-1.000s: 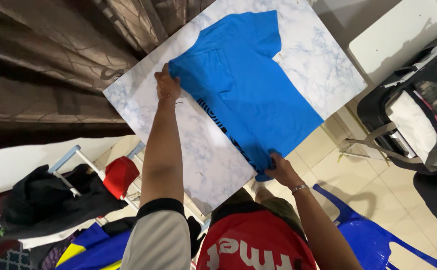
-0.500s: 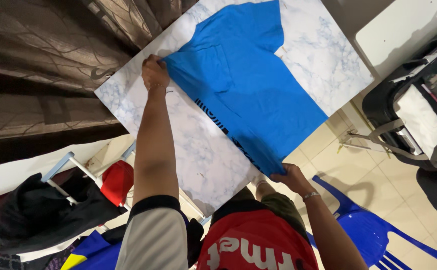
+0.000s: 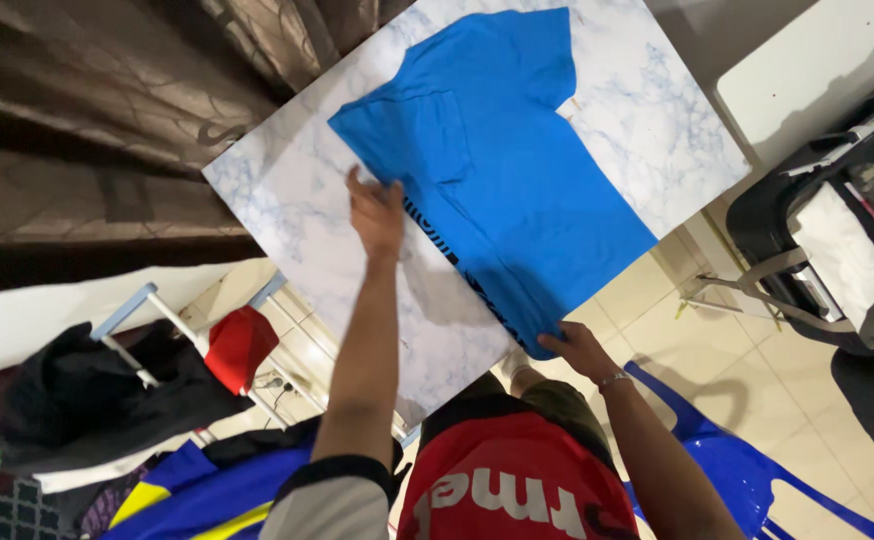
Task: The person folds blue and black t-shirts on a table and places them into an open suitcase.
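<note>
Frame centre: left hand (image 3: pixel 377 212) open, flat at blue shirt (image 3: pixel 497 170) edge | lower right: right hand (image 3: pixel 579 348) pinching shirt hem | marble table (image 3: pixel 287 190)

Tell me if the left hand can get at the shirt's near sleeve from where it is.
Probably yes. The left hand hovers open at the blue shirt edge, with only bare table nearby; nothing blocks it.

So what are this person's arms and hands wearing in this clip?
Both forearms are bare. The left arm has a short grey sleeve with a black cuff. The right wrist carries a thin silver bracelet. Neither hand is gloved.
</note>
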